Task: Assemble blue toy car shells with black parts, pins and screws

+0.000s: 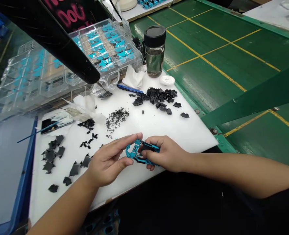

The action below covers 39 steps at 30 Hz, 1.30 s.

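Left forearm (63,205) and right forearm (235,171) reach in over the front edge of a white board (190,137) and meet above its middle. Between them, a teal shell (131,150), an open, curved plastic frame, is held above the board, where both hands can work on it. The left hand (107,161) has its grip clamped on the shell's left side, fingers above and thumb below, which seems to steady it. The right hand (165,154) is clamped on the other side, pressing on a black part (146,147) in the shell; the hand hides how that part sits.

More black parts lie in separate lots across the board, apparently sorted by shape to keep each kind apart and within reach: large pieces (50,156) near the left edge, small bits (87,124) beside them, a scatter of tiny pins (117,118) mid-board and a pile of rounded pieces (156,98) toward the back. Along the back edge lie a tissue (133,77), a blue pen (130,88) and a clear bag (104,85). Beyond are a compartment box (105,44) of teal parts and a glass jar (154,49), just beside the green desk (198,29).
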Each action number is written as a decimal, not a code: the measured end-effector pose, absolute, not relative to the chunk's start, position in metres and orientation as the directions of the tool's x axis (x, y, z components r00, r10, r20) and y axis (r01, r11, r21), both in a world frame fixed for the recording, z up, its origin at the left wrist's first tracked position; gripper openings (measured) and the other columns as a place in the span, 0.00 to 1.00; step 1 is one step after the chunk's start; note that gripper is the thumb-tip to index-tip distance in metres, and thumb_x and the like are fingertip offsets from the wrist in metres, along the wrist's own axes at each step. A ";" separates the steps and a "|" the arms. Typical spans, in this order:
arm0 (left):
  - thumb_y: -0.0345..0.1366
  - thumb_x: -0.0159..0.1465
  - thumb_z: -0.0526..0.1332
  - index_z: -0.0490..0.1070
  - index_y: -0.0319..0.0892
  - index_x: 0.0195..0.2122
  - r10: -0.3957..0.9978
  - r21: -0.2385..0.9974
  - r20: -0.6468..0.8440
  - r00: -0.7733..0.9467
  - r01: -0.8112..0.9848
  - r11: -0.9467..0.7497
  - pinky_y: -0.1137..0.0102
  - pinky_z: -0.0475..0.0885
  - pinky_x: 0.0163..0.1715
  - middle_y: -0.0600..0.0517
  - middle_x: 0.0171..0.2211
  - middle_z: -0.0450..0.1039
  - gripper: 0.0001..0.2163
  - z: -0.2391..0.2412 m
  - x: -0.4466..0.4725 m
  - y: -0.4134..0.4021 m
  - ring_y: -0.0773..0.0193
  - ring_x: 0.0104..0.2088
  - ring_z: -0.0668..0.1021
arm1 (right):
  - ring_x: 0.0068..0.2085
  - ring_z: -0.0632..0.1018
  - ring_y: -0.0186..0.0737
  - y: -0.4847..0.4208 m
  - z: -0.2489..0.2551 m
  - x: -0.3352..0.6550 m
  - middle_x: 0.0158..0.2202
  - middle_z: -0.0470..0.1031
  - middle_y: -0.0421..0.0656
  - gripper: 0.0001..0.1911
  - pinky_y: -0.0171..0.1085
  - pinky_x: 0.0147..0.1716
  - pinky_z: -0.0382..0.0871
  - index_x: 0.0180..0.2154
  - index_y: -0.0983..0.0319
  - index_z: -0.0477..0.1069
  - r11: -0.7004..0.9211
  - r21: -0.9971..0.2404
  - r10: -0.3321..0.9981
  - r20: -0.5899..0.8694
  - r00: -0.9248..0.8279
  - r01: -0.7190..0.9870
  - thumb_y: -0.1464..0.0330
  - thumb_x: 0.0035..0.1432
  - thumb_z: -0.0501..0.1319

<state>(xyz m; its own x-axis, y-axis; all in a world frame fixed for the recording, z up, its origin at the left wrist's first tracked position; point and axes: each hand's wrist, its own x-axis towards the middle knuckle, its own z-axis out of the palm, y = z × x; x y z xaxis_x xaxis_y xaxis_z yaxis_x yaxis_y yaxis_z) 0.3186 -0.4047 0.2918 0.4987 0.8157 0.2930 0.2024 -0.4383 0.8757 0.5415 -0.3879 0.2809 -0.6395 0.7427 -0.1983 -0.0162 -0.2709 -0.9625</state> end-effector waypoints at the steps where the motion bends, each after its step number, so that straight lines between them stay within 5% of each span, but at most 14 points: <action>1: 0.35 0.65 0.62 0.62 0.51 0.64 0.812 0.871 0.299 0.501 0.203 -0.447 0.68 0.71 0.56 0.49 0.60 0.68 0.25 0.291 0.318 -0.404 0.56 0.56 0.74 | 0.26 0.78 0.37 -0.388 0.281 0.541 0.25 0.74 0.41 0.06 0.34 0.27 0.76 0.35 0.65 0.70 -0.278 -0.961 0.745 -0.207 -0.635 -0.013 0.68 0.60 0.60; 7: 0.33 0.66 0.61 0.63 0.50 0.63 0.829 0.891 0.284 0.481 0.187 -0.414 0.68 0.71 0.56 0.48 0.60 0.68 0.24 0.290 0.320 -0.403 0.57 0.56 0.74 | 0.24 0.77 0.35 -0.387 0.283 0.539 0.22 0.74 0.40 0.06 0.33 0.26 0.76 0.34 0.65 0.69 -0.351 -0.936 0.741 -0.265 -0.616 -0.019 0.68 0.60 0.60; 16: 0.32 0.66 0.60 0.66 0.49 0.61 0.866 0.959 0.256 0.429 -0.004 -0.282 0.71 0.75 0.51 0.47 0.58 0.70 0.21 0.290 0.323 -0.399 0.58 0.53 0.77 | 0.28 0.79 0.36 -0.382 0.279 0.543 0.28 0.77 0.45 0.15 0.34 0.31 0.77 0.38 0.67 0.70 -0.407 -0.898 0.655 -0.160 -0.738 -0.167 0.61 0.58 0.63; 35: 0.35 0.67 0.59 0.67 0.46 0.60 0.873 0.964 0.233 0.428 0.015 -0.264 0.67 0.73 0.53 0.44 0.58 0.70 0.19 0.294 0.326 -0.399 0.55 0.56 0.75 | 0.33 0.80 0.38 -0.388 0.273 0.540 0.34 0.76 0.46 0.15 0.32 0.29 0.74 0.40 0.67 0.71 -0.439 -0.862 0.672 -0.129 -0.729 -0.253 0.61 0.60 0.65; 39: 0.36 0.68 0.57 0.67 0.48 0.59 0.898 0.987 0.159 0.410 -0.096 -0.131 0.66 0.75 0.48 0.44 0.59 0.69 0.18 0.289 0.326 -0.395 0.55 0.52 0.77 | 0.40 0.80 0.43 -0.393 0.279 0.540 0.41 0.76 0.49 0.20 0.39 0.40 0.74 0.47 0.65 0.69 -0.566 -0.762 0.631 -0.156 -0.760 -0.314 0.61 0.58 0.67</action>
